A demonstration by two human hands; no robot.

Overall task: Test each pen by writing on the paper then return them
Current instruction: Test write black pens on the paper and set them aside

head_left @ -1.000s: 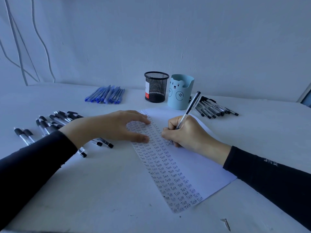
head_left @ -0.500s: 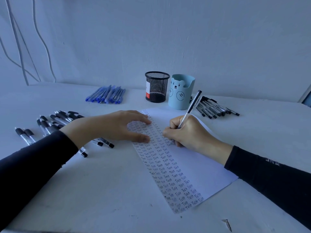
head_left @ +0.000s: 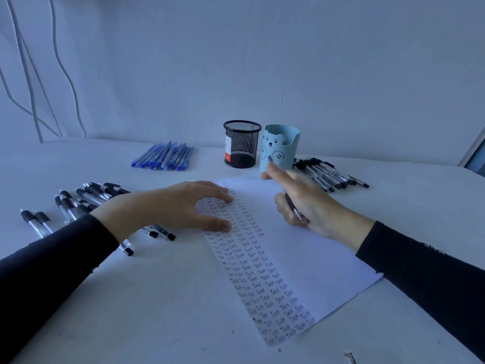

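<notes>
The paper lies slanted on the white table in front of you, its left strip filled with rows of the word "Test" from the far end to the near corner, the rest bare. Your left hand rests flat on the paper's upper left edge, fingers spread and holding nothing, its thumb and fingertips on the written rows. Your right hand is raised just above the paper's far part, loosely curled around a black pen that lies along the palm, with the forefinger stretched out toward the cups; the pen's far end shows blurred in front of the bear cup.

Behind the paper stand a black mesh cup and, just beside it on the right, a pale blue bear cup. A bunch of blue pens lies left of the mesh cup. A pile of black pens lies right of the bear cup, and another group of black-capped pens sits partly under your left forearm. Two more lie apart at the far left.
</notes>
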